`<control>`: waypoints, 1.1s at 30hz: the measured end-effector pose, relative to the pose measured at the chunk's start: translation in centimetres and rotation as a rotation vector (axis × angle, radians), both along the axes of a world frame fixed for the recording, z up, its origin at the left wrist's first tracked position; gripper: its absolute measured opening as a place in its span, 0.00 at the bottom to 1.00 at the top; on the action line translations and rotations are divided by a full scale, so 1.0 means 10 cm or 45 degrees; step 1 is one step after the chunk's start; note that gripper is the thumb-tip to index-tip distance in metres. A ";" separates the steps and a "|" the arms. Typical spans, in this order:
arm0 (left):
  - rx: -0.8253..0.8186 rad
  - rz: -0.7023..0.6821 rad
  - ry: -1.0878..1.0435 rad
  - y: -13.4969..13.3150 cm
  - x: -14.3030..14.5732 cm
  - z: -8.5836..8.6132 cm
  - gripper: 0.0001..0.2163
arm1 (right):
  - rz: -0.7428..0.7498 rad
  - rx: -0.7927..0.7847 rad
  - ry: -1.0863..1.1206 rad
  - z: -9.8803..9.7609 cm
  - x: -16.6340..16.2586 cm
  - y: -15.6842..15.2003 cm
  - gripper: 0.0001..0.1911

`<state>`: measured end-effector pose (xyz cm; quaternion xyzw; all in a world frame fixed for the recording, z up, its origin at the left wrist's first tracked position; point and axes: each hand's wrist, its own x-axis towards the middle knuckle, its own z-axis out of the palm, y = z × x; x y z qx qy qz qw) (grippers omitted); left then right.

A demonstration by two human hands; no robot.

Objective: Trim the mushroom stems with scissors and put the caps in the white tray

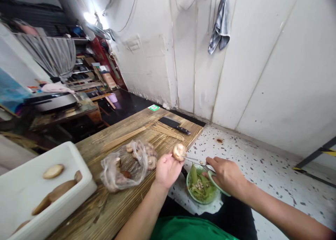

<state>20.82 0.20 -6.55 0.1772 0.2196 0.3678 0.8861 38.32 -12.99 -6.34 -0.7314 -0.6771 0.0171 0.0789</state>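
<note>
My left hand (pixel 168 170) is closed around a round, pale brown mushroom (pixel 179 151), its underside turned up. A pair of scissors (pixel 210 168) is in my right hand (pixel 227 175). One thin metal blade reaches to the mushroom's edge, and a pale green handle loop shows below my fingers. Beneath them stands a light green bin (pixel 189 189) with green leafy scraps and small pale pieces in it. Left of my left hand, a clear plastic bag (pixel 109 171) with several mushrooms lies on the wooden table (pixel 115 212).
A white tub (pixel 88 180) with several brown mushrooms stands at the table's left. Thin wooden skewers (pixel 126 138) and a cleaver (pixel 170 122) lie farther back. The speckled floor (pixel 273 173) spreads to the right, below a white wall (pixel 262 57) with a hanging checked cloth (pixel 222 26).
</note>
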 end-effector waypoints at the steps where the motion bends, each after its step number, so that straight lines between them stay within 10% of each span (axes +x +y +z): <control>1: -0.014 -0.020 -0.012 -0.01 0.01 -0.01 0.15 | -0.006 -0.004 -0.033 0.00 0.00 0.00 0.16; 11: 0.097 -0.378 0.209 0.07 -0.07 -0.16 0.16 | 0.028 0.177 -0.201 -0.05 0.22 -0.01 0.15; 33: 0.523 0.165 0.129 -0.07 0.21 -0.09 0.21 | 0.011 -0.108 -0.222 0.32 0.13 0.15 0.25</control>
